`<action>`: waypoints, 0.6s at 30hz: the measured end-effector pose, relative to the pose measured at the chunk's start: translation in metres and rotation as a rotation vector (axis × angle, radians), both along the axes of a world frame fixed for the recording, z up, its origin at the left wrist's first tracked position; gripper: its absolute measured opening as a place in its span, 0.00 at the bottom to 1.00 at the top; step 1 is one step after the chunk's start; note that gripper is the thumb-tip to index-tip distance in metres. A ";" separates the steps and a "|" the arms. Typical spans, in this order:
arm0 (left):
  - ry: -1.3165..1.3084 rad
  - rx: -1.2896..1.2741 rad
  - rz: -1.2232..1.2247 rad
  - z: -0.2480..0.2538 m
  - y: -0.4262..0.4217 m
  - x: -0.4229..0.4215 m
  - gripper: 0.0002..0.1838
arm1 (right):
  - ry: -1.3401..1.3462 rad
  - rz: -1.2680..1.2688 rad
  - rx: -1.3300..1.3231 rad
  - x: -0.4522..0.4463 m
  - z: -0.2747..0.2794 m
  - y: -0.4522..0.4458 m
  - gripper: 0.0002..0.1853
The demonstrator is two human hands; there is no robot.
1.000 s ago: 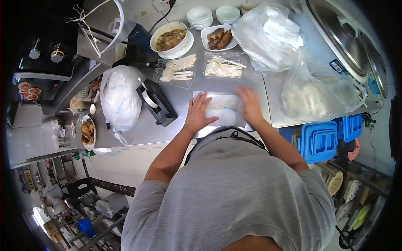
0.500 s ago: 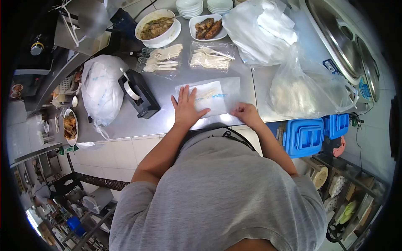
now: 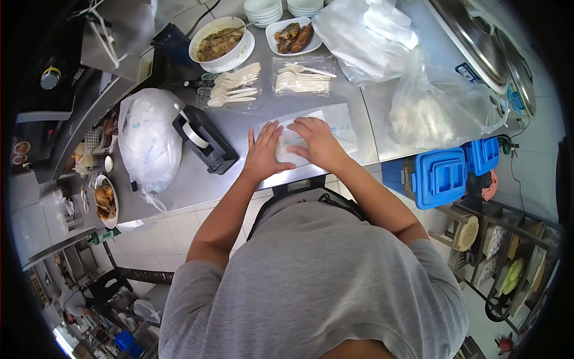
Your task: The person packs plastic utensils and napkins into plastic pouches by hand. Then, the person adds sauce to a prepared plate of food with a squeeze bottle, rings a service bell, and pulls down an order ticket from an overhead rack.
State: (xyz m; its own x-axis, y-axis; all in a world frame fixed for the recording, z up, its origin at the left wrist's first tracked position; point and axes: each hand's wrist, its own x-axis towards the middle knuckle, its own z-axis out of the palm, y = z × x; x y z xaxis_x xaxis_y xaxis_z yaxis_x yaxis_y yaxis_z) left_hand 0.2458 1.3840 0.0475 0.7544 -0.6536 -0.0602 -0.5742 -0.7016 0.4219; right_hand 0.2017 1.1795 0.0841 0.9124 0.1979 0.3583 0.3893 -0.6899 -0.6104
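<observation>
My left hand [image 3: 263, 154] lies palm down with its fingers spread and its thumb out to the side, pressing the near left part of a flat, see-through white plastic bag [image 3: 342, 127] with pale blue print. My right hand [image 3: 318, 143] lies palm down beside it, fingers a little apart and slightly bent, on the middle of the same bag; neither hand is pinching it. Something white shows through between my hands, perhaps a folded layer, but my fingers cover too much to be sure. The bag lies on the brushed steel counter [image 3: 272, 188], near its front edge. Left of my hands stands a black tape dispenser [image 3: 210, 145], beside a bulging white plastic bundle [image 3: 150, 140]. Beyond my hands are a clear packet of pale forks and spoons [image 3: 236, 88] and a clear packet of pale forks [image 3: 304, 79]. Farther back sit a white bowl of stew [image 3: 226, 61] and a squarish white dish of browned fish [image 3: 293, 54].
</observation>
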 end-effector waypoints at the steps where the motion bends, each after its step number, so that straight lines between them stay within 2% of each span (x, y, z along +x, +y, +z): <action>1: 0.005 -0.010 0.002 -0.003 0.003 0.001 0.58 | 0.021 0.027 -0.084 0.004 -0.011 0.004 0.18; 2: 0.012 -0.021 0.004 -0.003 0.003 0.001 0.58 | 0.044 0.053 -0.169 0.008 -0.021 0.008 0.19; 6: 0.047 -0.031 0.000 -0.003 0.009 0.002 0.62 | 0.213 0.011 -0.192 -0.003 -0.042 -0.016 0.21; 9: 0.071 -0.034 0.001 -0.004 0.011 0.003 0.65 | 0.075 -0.139 -0.223 0.000 -0.028 -0.002 0.23; 10: 0.078 -0.031 -0.005 -0.004 0.011 0.003 0.66 | -0.026 -0.136 -0.137 0.002 -0.020 0.018 0.28; 13: 0.092 -0.015 -0.005 -0.009 0.011 0.004 0.69 | 0.122 -0.040 -0.195 0.014 -0.016 0.063 0.38; 17: 0.125 0.004 0.004 -0.006 0.012 0.008 0.70 | 0.344 -0.377 -0.456 0.010 -0.063 0.012 0.46; 18: 0.127 0.011 0.006 -0.006 0.012 0.008 0.70 | 0.290 -0.486 -0.399 0.001 -0.076 -0.012 0.46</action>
